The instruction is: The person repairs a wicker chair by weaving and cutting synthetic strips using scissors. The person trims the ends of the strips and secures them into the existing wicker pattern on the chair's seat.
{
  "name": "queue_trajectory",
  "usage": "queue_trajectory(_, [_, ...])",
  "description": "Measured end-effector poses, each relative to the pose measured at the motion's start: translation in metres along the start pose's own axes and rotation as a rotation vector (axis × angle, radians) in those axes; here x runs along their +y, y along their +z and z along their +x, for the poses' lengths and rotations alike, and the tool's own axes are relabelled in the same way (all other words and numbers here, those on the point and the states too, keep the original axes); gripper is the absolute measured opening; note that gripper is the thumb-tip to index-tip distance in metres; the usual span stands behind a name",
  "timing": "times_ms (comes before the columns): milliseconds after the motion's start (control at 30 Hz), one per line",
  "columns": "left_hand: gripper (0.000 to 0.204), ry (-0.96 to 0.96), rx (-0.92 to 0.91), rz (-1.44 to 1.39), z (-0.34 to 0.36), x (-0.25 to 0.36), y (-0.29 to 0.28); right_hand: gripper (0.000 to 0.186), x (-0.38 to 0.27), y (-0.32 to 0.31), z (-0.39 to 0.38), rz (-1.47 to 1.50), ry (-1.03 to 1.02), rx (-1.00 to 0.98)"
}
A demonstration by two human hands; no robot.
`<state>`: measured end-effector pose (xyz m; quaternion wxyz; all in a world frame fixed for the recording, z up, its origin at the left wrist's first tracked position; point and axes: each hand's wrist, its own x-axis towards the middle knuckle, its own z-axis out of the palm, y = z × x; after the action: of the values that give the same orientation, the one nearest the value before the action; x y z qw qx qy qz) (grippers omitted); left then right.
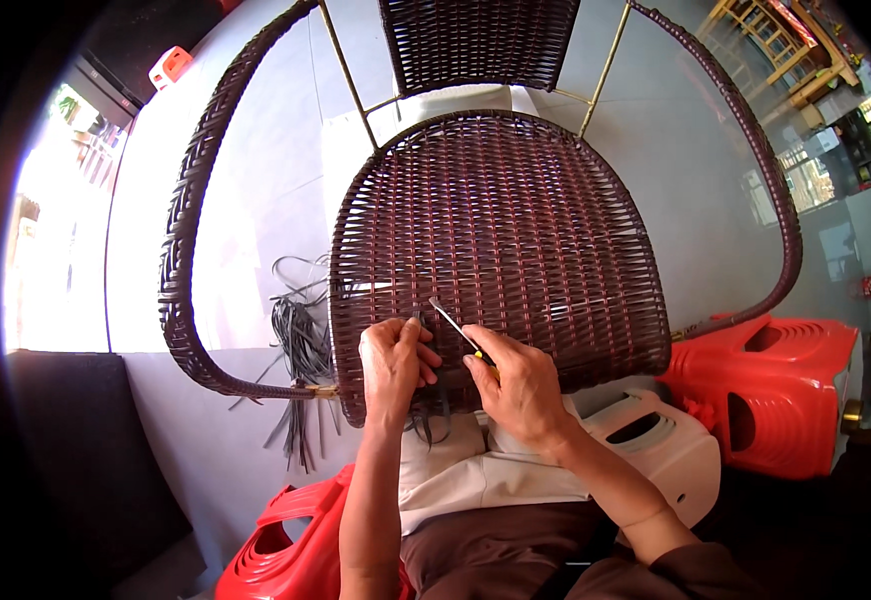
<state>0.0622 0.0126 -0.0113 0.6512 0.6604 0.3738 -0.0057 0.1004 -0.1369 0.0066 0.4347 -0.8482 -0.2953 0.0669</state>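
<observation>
A woven dark brown wicker chair seat (501, 220) is in front of me, its rounded far edge pointing away. My right hand (521, 385) is closed round a screwdriver (451, 322) with a bright metal shaft and a bit of yellow handle showing. The shaft's flattened tip points up and left, over the weave. Close by on the left, my left hand (393, 362) pinches a dark flat weaving strip (418, 320) at the seat's near part. Loose strip ends (434, 428) hang below the seat's front edge, between my hands.
Curved wrapped armrests flank the seat, and the woven backrest (481, 45) rises beyond it. Dark strips (301, 340) lie bundled on the floor at left. Red plastic stools stand at right (786, 400) and lower left (291, 545); a white stool (656, 450) is beside my right forearm.
</observation>
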Motion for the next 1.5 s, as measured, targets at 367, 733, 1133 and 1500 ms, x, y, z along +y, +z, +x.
queue_trajectory(367, [0.031, 0.002, -0.009, 0.019, 0.001, 0.000, 0.000, 0.024, -0.010, 0.001, 0.014, -0.021, 0.114, -0.156])
queue_trajectory(733, [0.029, -0.061, -0.068, -0.110, -0.003, 0.003, -0.006, 0.032, 0.003, 0.021, -0.006, -0.058, -0.024, 0.012])
queue_trajectory(1133, [0.028, 0.039, 0.060, -0.122, -0.011, -0.001, 0.006, 0.036, 0.014, 0.034, -0.013, -0.059, -0.140, 0.151])
queue_trajectory(1500, [0.033, 0.059, 0.108, 0.024, -0.006, 0.004, 0.010, 0.035, 0.013, 0.035, -0.013, -0.076, -0.139, 0.148])
